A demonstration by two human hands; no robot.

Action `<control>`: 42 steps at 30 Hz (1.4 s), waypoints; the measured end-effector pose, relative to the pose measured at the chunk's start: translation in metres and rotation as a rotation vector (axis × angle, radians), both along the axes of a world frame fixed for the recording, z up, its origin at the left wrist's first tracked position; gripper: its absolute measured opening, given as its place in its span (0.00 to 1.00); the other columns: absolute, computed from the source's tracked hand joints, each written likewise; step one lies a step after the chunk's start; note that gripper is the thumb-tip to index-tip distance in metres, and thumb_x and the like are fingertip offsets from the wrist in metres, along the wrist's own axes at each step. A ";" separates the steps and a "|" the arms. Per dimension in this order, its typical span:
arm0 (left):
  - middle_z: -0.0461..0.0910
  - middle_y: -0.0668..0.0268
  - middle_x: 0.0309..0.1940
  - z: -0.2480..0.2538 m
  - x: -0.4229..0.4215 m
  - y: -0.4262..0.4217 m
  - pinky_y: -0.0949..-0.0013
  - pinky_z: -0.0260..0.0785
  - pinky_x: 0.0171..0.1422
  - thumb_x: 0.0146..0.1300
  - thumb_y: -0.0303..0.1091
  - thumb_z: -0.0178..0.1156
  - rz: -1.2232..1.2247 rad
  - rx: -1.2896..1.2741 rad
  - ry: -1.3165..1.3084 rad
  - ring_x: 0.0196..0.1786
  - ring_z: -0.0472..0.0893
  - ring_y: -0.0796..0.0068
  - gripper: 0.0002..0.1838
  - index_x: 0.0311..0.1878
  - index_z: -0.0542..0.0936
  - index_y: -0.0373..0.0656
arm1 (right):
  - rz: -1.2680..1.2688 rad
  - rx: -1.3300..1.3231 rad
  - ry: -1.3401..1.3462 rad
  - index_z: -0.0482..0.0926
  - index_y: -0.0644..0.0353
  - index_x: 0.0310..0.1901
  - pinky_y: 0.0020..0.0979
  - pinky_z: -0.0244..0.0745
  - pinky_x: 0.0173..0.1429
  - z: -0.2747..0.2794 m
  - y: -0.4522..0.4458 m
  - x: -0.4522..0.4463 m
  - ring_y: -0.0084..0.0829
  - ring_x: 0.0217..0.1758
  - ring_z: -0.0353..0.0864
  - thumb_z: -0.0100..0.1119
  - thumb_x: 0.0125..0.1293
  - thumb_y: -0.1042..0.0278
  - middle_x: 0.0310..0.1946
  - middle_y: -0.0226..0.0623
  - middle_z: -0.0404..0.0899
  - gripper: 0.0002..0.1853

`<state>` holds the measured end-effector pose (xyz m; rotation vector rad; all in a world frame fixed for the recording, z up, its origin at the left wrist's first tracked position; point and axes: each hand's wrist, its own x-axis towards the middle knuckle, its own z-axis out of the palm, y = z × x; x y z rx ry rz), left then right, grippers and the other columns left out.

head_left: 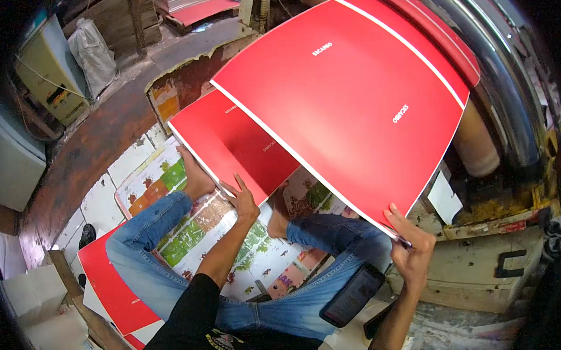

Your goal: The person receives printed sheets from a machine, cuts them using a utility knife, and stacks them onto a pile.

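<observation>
A large red printed sheet with white borders and small white lettering slopes down from a roller at the upper right. My right hand pinches its near corner between thumb and fingers. Below it lies another red sheet, apparently on a stack, partly covered by the upper sheet. My left hand rests at the near edge of this lower sheet, fingers stretched out and apart. Something thin and dark shows by my right fingers, too small to name.
Shiny metal rollers stand at the upper right. A phone lies on my right thigh. More red sheets lie beside my left leg. Under my legs is a patterned mat. A white sack stands at the back left.
</observation>
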<state>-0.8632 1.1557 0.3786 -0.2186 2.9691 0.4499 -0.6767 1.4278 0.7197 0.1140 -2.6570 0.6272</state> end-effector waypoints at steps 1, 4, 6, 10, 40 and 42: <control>0.26 0.18 0.69 0.008 0.006 0.001 0.33 0.33 0.77 0.43 0.17 0.67 0.046 0.083 -0.046 0.75 0.24 0.24 0.65 0.75 0.29 0.32 | -0.003 -0.001 -0.008 0.84 0.55 0.53 0.30 0.80 0.48 0.000 -0.003 0.004 0.40 0.50 0.87 0.52 0.42 0.87 0.53 0.50 0.81 0.33; 0.23 0.24 0.71 -0.003 0.010 -0.006 0.33 0.35 0.76 0.38 0.23 0.73 0.041 0.089 -0.028 0.74 0.23 0.24 0.71 0.74 0.27 0.31 | 0.044 -0.051 -0.069 0.82 0.54 0.56 0.32 0.82 0.47 0.007 -0.016 0.015 0.43 0.49 0.86 0.57 0.44 0.86 0.55 0.50 0.80 0.33; 0.34 0.28 0.72 0.044 0.013 0.010 0.38 0.45 0.75 0.31 0.31 0.81 -0.164 -0.041 -0.133 0.75 0.34 0.28 0.75 0.75 0.33 0.29 | 0.061 -0.044 -0.073 0.81 0.52 0.58 0.33 0.83 0.43 -0.005 -0.017 0.020 0.43 0.43 0.88 0.59 0.43 0.82 0.55 0.50 0.80 0.34; 0.77 0.45 0.54 0.171 -0.002 0.004 0.54 0.74 0.58 0.33 0.38 0.83 -0.697 0.666 -0.834 0.52 0.79 0.50 0.55 0.66 0.66 0.28 | 0.082 -0.116 -0.091 0.80 0.52 0.59 0.33 0.84 0.40 -0.007 -0.029 0.027 0.41 0.40 0.88 0.57 0.41 0.79 0.55 0.49 0.80 0.35; 0.75 0.55 0.57 0.218 0.112 -0.069 0.59 0.76 0.62 0.60 0.26 0.68 0.179 1.727 -0.370 0.58 0.79 0.60 0.31 0.65 0.67 0.36 | -0.430 -1.048 0.041 0.80 0.66 0.49 0.22 0.65 0.20 -0.047 0.121 -0.079 0.19 0.19 0.75 0.59 0.69 0.67 0.27 0.35 0.80 0.13; 0.75 0.54 0.58 0.219 0.121 -0.074 0.59 0.75 0.62 0.60 0.25 0.68 0.204 1.746 -0.372 0.58 0.78 0.59 0.31 0.65 0.66 0.36 | -0.515 -0.559 0.238 0.80 0.63 0.50 0.24 0.69 0.23 -0.046 0.127 -0.079 0.22 0.22 0.77 0.62 0.66 0.70 0.33 0.37 0.81 0.13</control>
